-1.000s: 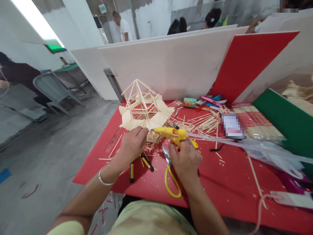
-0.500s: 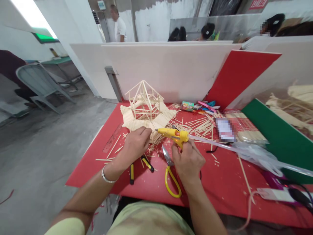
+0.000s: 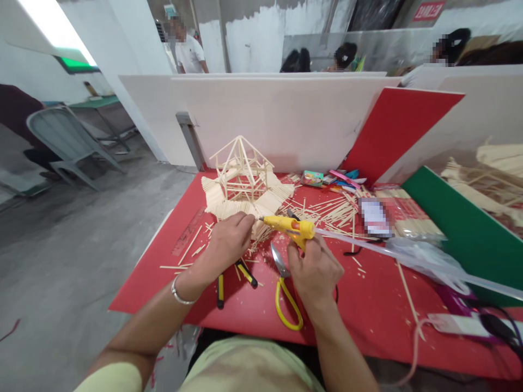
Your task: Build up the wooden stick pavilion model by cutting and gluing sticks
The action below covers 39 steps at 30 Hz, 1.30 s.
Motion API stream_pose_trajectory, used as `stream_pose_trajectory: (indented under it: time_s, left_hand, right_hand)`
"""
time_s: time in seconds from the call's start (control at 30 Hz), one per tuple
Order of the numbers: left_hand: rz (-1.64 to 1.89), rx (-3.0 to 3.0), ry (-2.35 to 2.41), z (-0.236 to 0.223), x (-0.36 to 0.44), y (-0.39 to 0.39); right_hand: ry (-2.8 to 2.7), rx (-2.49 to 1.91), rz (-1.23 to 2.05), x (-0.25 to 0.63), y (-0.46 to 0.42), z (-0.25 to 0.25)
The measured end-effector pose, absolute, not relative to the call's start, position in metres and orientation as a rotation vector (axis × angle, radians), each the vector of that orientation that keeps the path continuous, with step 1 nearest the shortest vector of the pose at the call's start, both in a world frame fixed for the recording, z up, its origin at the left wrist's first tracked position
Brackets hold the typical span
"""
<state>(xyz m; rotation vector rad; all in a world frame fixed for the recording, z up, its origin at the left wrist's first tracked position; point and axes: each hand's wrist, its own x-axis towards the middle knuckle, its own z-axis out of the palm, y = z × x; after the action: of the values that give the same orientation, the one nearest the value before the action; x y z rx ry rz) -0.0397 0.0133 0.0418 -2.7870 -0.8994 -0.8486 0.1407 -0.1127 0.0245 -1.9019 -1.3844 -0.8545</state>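
My right hand (image 3: 314, 269) is closed round the grip of a yellow glue gun (image 3: 288, 226), whose nozzle points left toward my left hand. A clear glue stick (image 3: 368, 247) trails out of its back to the right. My left hand (image 3: 226, 242) is closed in a pinch near the nozzle tip, on something too small to make out, just in front of a stick-built house model (image 3: 243, 182) that stands on the red table (image 3: 359, 310). Loose sticks (image 3: 335, 209) lie scattered behind the gun.
Yellow-handled scissors (image 3: 286, 296) and yellow-and-black cutters (image 3: 232, 275) lie under my hands. A ruler (image 3: 188, 231) sits at the left edge. White (image 3: 278, 120), red and green boards stand behind the table. Plastic bags and cables lie right. Other people sit beyond the boards.
My view has tilted and shifted a little. Both hands stay together at the glue gun's tip, with the gun barely moved.
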Motion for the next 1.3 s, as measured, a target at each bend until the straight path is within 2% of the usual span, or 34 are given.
stream_pose_trajectory:
  time_s: [0.87, 1.3]
  left_hand:
    - [-0.583, -2.677, -0.836, 0.06, -0.031, 0.007]
    - [-0.995, -2.736, -0.737, 0.047, -0.036, 0.013]
  right_hand:
    - [-1.338, -1.916, -0.858, 0.146, -0.109, 0.017]
    - [-1.319, -1.93, -0.886, 0.146, -0.109, 0.013]
